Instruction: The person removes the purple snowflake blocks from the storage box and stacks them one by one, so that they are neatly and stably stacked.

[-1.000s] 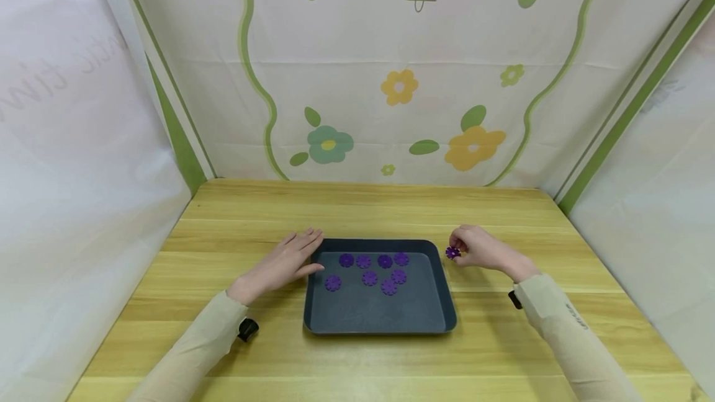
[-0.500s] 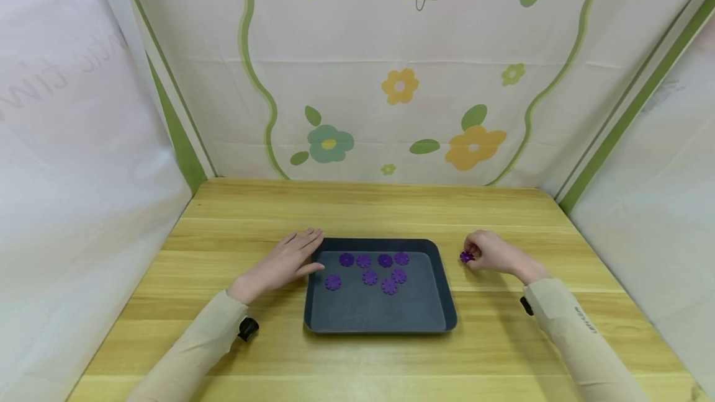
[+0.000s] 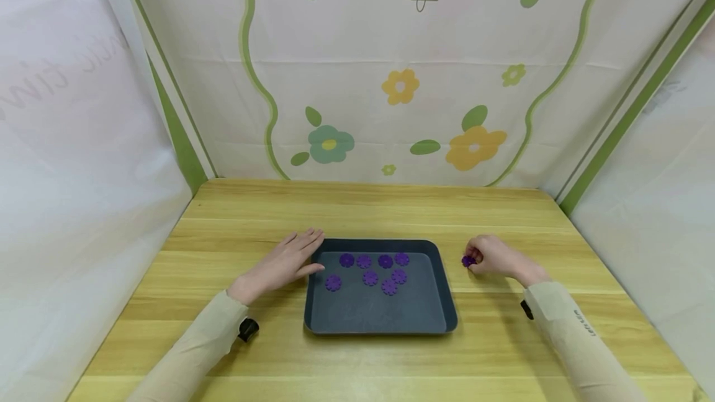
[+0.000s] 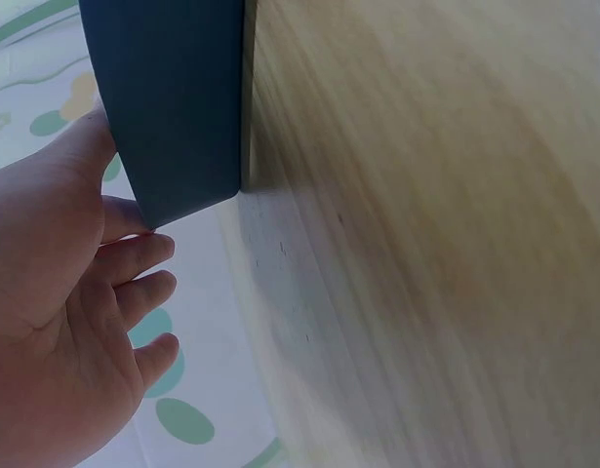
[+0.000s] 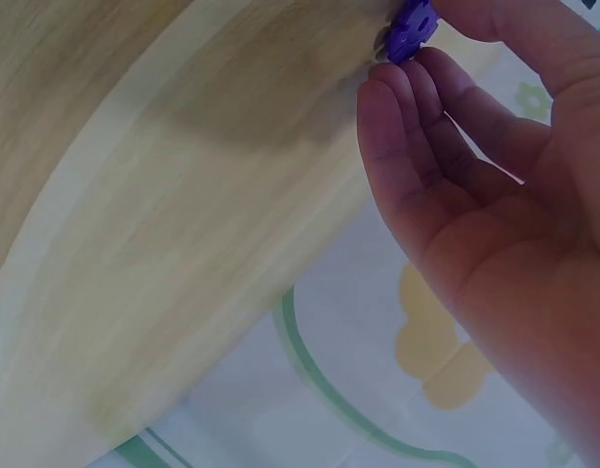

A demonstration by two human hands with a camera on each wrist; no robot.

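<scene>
A dark grey tray (image 3: 380, 318) lies on the table, with several purple notched plastic discs (image 3: 370, 278) spread over its far half. My left hand (image 3: 282, 265) rests on the tray's far left corner with straight fingers, thumb over the left rim. The left wrist view shows this hand (image 4: 65, 283) against the tray's outer wall (image 4: 173, 107). To the right of the tray, my right hand (image 3: 494, 257) pinches another purple notched disc (image 3: 468, 261) just at the tabletop. In the right wrist view that disc (image 5: 412, 31) sits between thumb and fingertips, partly cut off by the frame.
The wooden table (image 3: 251, 358) reaches back to a white cloth wall (image 3: 357, 104) printed with flowers. Cloth side walls stand at left and right. Dark wrist devices (image 3: 248, 329) are strapped at both sleeves.
My right hand has moved right, away from the tray, and slightly toward me and lower, still pinching the disc. The left hand, tray and discs in it have stayed put.
</scene>
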